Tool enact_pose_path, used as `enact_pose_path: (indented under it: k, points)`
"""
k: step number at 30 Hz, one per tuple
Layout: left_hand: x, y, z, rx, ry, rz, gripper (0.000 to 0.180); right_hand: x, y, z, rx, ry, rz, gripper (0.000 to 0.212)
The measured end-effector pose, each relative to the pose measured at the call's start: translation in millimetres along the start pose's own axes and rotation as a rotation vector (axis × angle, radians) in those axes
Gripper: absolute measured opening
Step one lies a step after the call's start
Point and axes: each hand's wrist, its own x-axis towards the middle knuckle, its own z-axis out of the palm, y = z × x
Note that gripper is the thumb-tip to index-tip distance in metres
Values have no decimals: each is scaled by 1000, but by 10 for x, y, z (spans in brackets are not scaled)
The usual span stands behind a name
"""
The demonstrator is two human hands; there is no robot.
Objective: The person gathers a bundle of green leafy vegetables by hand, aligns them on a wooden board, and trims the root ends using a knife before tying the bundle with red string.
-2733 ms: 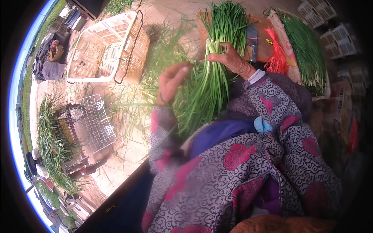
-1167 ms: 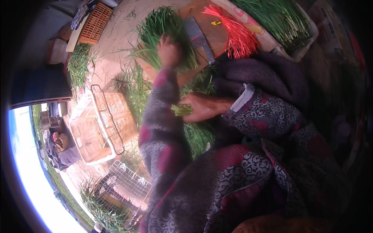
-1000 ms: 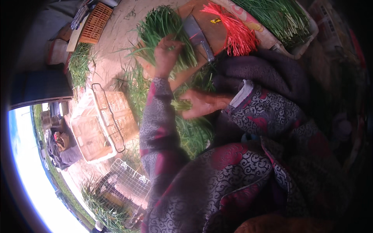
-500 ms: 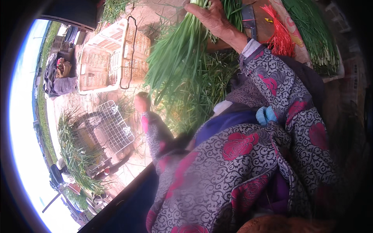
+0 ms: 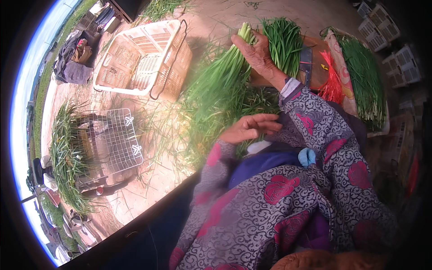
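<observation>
Gripped near its pale stem ends is a bunch of green chives point(image 5: 220, 67), held by my right hand point(image 5: 260, 53) with the leaves hanging down to the left. My left hand point(image 5: 251, 128) is empty in front of my lap, fingers apart and pointing right, below the bunch. Loose leaves and trimmings point(image 5: 211, 130) lie in a heap under the bunch. Just right of my right hand, another pile of chives point(image 5: 283, 42) rests on a brown board point(image 5: 315, 47). Beside it are a dark flat blade point(image 5: 305, 63) and a bundle of red plastic strips point(image 5: 331, 83).
A cream plastic crate point(image 5: 148, 74) with a dark handle stands at the far left. Nearer is a wire rack cart point(image 5: 110, 141) with cut greens point(image 5: 67, 155) hung over its side. More chives point(image 5: 362, 76) lie in a row on cloth at right, near stacked crates point(image 5: 380, 27).
My left hand has swung right, from beside the hanging leaves to in front of my lap, and its fingers now show. My right hand still holds the chives. The view has shifted.
</observation>
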Motion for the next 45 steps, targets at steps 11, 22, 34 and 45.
enact_pose_path:
  k: [11,22,34,45]
  points:
    - [-65,-162,-179,-1009,459,614,72,-1354,53,30,-306,-750,-747,22]
    - [243,255,-814,-555,961,770,41,-1465,61,-102,-14,-104,144,57]
    - [489,51,-800,-593,909,897,44,-1272,566,37,194,158,367,59]
    - [380,-183,-806,-419,1051,689,35,-1403,635,-76,-282,-128,276,30]
